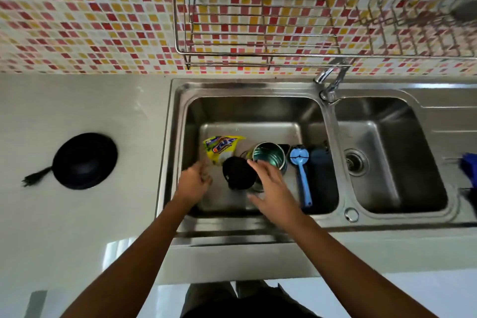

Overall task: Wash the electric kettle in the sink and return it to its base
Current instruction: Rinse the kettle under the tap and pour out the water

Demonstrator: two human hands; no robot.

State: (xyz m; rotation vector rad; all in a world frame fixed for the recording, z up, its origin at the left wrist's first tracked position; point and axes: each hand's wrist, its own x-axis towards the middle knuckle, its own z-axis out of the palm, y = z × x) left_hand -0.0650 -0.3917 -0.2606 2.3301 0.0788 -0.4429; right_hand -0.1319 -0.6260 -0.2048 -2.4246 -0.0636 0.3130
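Note:
The steel electric kettle (pixel 270 155) stands in the left basin of the sink (pixel 178 121), its black lid (pixel 237 175) flipped open toward me. My right hand (pixel 269 184) hovers over the kettle's near side with fingers spread; I cannot tell whether it touches the kettle. To the left of the lid, my left hand (pixel 195 181) hangs over the basin's left side with loosely curled fingers and holds nothing. The round black kettle base (pixel 85 160) lies on the white counter at the left, its cord and plug trailing left.
A yellow detergent pouch (pixel 222 147) lies in the basin behind the lid. A blue brush (pixel 300 175) lies right of the kettle. The faucet (pixel 330 82) stands between the two basins. A wire dish rack (pixel 258 33) hangs on the tiled wall above.

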